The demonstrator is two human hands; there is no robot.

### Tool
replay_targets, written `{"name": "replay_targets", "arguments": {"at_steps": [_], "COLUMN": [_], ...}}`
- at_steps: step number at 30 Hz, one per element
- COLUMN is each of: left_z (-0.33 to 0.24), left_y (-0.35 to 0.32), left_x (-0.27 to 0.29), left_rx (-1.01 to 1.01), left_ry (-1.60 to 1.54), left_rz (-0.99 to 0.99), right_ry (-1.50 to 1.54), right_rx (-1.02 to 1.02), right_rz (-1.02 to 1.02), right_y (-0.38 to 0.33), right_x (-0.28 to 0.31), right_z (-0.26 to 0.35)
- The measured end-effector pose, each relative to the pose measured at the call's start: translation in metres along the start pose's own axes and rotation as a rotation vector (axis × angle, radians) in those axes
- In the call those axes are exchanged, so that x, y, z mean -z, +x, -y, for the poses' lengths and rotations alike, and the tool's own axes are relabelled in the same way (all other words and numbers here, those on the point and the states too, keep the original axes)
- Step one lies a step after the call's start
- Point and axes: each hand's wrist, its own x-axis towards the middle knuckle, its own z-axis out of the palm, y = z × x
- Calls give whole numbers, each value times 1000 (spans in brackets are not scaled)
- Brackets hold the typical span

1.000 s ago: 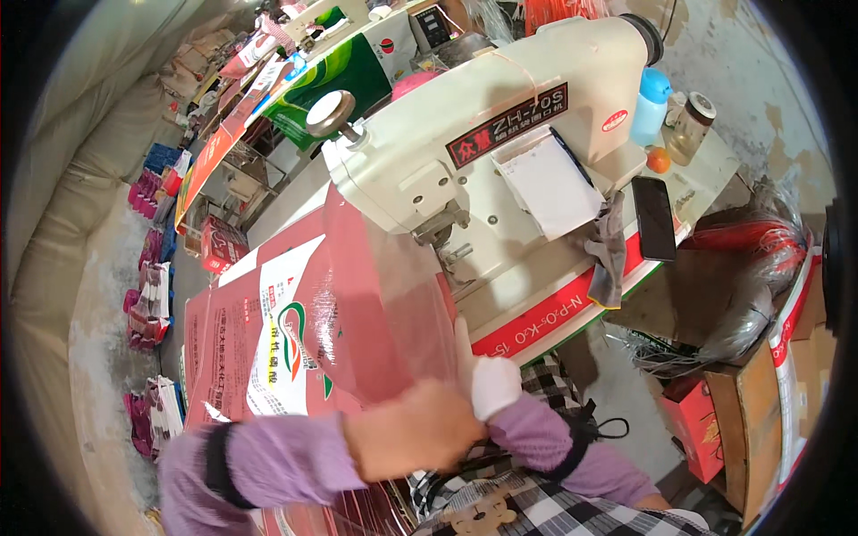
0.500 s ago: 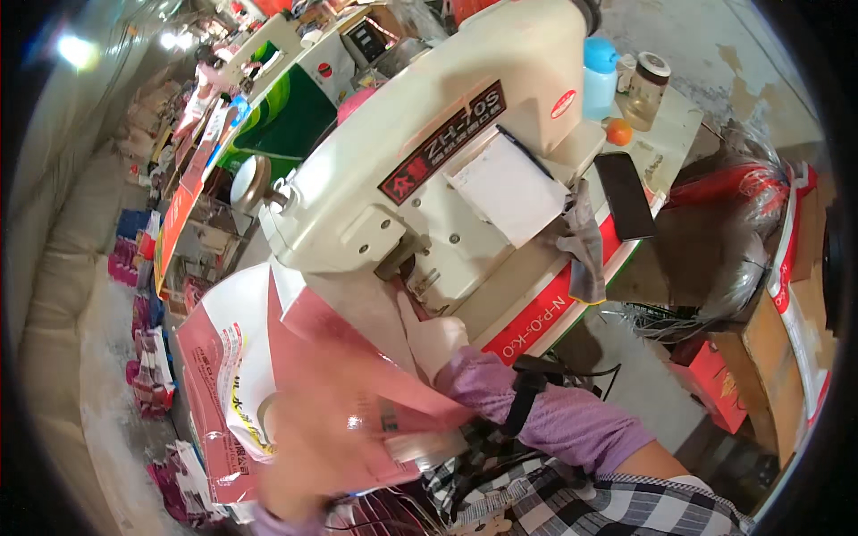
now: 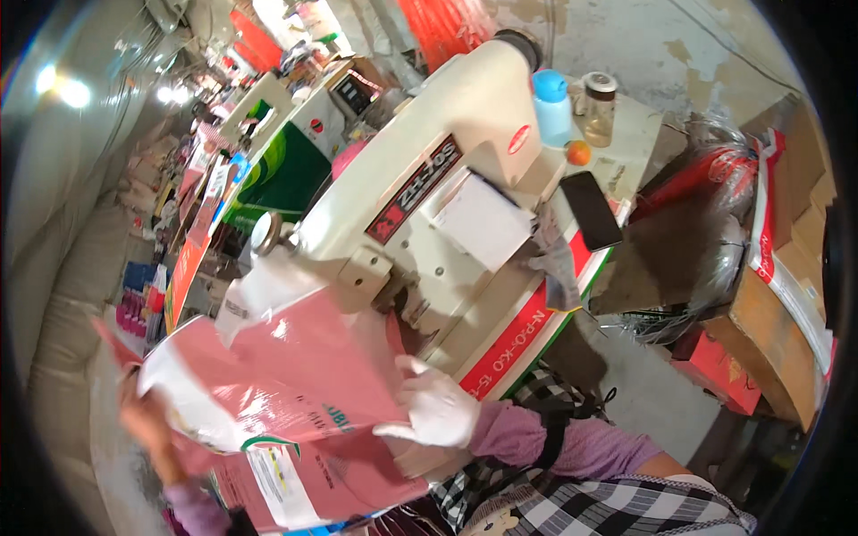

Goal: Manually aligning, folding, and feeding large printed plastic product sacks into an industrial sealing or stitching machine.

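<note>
A large pink-and-white printed plastic sack (image 3: pixel 295 366) spreads in front of me, lifted and creased, its upper part by the head of a cream sewing machine (image 3: pixel 420 170). My left hand (image 3: pixel 147 415), bare and slightly blurred, is closed on the sack's left edge. At the sack's right edge is my right hand (image 3: pixel 438 406) in a white glove, its fingers apart and touching the plastic. More pink printed sacks (image 3: pixel 331 482) lie underneath, close to my lap. The sewing machine's needle area is partly hidden behind its head.
On the machine bed lie a white paper pad (image 3: pixel 483 219), a black phone (image 3: pixel 590 212) and a grey cloth (image 3: pixel 559 272). Behind stand a blue bottle (image 3: pixel 552 112), a lidded jar (image 3: pixel 599 107) and an orange fruit (image 3: pixel 578 153). A cardboard box (image 3: pixel 769 344) is at right.
My left hand has swung left and now grips the sack's edge. My right hand has drawn back from the machine head. The sack has been raised and turned over to the left.
</note>
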Motion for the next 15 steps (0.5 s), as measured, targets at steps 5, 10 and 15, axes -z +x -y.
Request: {"name": "replay_targets", "arguments": {"at_steps": [5, 10, 15], "left_z": [33, -210, -342], "left_y": [-160, -112, -82], "left_x": [142, 106, -90], "left_rx": [561, 508, -265], "left_ry": [164, -1473, -925], "left_rz": [359, 760, 811], "right_ry": [268, 608, 232], "right_rx": [22, -442, -63], "right_rz": [159, 535, 491], "right_y": [-49, -85, -107], "right_x": [-32, -34, -28], "right_z": [18, 35, 19]}}
